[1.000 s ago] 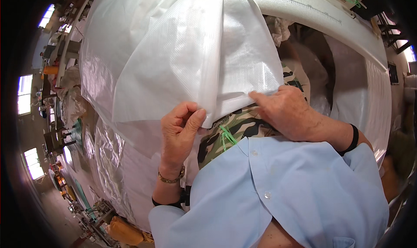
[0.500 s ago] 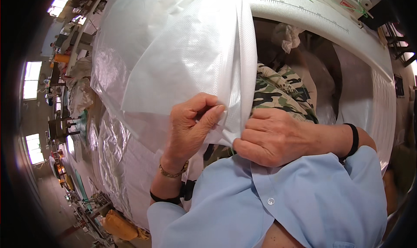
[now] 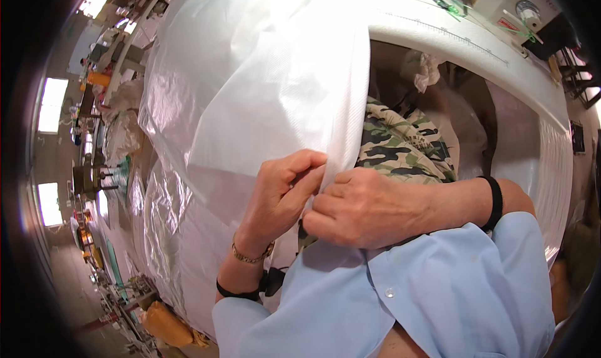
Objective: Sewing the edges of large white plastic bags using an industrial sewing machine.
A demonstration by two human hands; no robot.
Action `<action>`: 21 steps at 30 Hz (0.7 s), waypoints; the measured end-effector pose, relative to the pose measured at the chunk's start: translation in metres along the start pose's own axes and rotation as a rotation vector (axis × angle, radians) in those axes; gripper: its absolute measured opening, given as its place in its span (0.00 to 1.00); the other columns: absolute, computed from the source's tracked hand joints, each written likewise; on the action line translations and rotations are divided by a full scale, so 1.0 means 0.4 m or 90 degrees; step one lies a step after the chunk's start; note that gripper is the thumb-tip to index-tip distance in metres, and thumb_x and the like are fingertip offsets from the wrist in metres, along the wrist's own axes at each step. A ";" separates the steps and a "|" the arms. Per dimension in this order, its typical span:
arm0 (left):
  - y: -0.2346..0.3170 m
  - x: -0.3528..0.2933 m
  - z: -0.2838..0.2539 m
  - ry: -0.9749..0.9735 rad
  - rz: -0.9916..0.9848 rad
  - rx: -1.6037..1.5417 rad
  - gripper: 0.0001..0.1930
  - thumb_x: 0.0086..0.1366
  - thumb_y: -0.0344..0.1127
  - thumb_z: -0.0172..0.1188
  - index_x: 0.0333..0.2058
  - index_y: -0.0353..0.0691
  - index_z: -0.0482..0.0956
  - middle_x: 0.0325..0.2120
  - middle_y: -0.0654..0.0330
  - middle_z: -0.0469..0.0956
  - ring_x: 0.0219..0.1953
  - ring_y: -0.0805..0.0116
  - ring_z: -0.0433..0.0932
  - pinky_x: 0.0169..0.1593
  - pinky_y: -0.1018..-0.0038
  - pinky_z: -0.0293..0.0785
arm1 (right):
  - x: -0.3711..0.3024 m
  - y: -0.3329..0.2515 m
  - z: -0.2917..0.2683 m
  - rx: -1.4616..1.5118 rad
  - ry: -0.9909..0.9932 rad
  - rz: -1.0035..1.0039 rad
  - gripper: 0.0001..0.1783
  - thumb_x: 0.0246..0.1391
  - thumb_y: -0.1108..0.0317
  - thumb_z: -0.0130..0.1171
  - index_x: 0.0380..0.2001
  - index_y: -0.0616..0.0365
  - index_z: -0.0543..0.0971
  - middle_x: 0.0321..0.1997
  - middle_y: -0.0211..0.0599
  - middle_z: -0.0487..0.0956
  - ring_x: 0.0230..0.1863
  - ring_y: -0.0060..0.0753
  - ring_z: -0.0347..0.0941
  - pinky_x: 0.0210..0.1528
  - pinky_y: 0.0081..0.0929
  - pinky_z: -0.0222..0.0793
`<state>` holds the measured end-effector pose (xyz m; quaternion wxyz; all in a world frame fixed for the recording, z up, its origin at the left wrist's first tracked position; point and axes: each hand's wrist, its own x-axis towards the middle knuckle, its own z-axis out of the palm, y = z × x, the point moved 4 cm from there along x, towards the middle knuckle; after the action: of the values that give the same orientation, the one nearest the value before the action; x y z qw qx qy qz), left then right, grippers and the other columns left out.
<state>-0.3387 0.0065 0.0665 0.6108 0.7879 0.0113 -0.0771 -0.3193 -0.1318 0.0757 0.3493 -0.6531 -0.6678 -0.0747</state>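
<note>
A large sheet of white woven plastic fabric (image 3: 269, 95) spreads from the worktop down to my lap. Along its right side runs a folded edge, which narrows toward my hands. My left hand (image 3: 285, 192) pinches this edge between thumb and fingers. Close against it, my right hand (image 3: 357, 207) is closed round the near end of the same fold, knuckles up. The very end of the fabric is hidden under my right fingers. Camouflage-patterned cloth (image 3: 404, 145) covers my lap just beyond my right forearm.
A white worktop edge (image 3: 451, 35) with a ruler scale curves across the far right, with a machine (image 3: 519, 7) and green threads at the back. Crumpled clear plastic (image 3: 166, 233) lies on the left. An orange-yellow bundle (image 3: 168, 323) sits low on the left.
My right hand has moved left and now almost meets my left hand. The fold between them is drawn together, and its far part lies flatter.
</note>
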 end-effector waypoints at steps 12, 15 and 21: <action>0.117 -0.003 -0.182 0.196 0.089 0.122 0.03 0.69 0.26 0.56 0.35 0.34 0.77 0.28 0.72 0.73 0.28 0.87 0.66 0.31 0.88 0.62 | -0.020 0.201 -0.043 0.005 0.404 0.099 0.20 0.55 0.66 0.59 0.50 0.61 0.74 0.47 0.41 0.76 0.47 0.42 0.73 0.52 0.40 0.67; 0.218 0.010 -0.262 0.251 0.225 0.297 0.04 0.70 0.26 0.54 0.36 0.33 0.77 0.27 0.72 0.72 0.27 0.83 0.65 0.33 0.86 0.61 | -0.004 0.334 0.013 0.147 0.406 0.526 0.34 0.60 0.60 0.56 0.64 0.64 0.60 0.65 0.53 0.64 0.65 0.49 0.60 0.67 0.45 0.56; 0.474 0.067 -0.146 -0.016 0.440 0.659 0.04 0.58 0.23 0.56 0.32 0.31 0.78 0.25 0.52 0.78 0.27 0.55 0.76 0.42 0.60 0.74 | 0.400 0.350 0.002 0.316 0.054 0.144 0.25 0.60 0.60 0.56 0.56 0.62 0.73 0.63 0.54 0.69 0.62 0.49 0.67 0.64 0.38 0.61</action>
<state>-0.2849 0.0126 0.2590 0.1397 0.9390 -0.2902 0.1206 -0.1747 0.0188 0.1156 0.5324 -0.6143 -0.5731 0.1040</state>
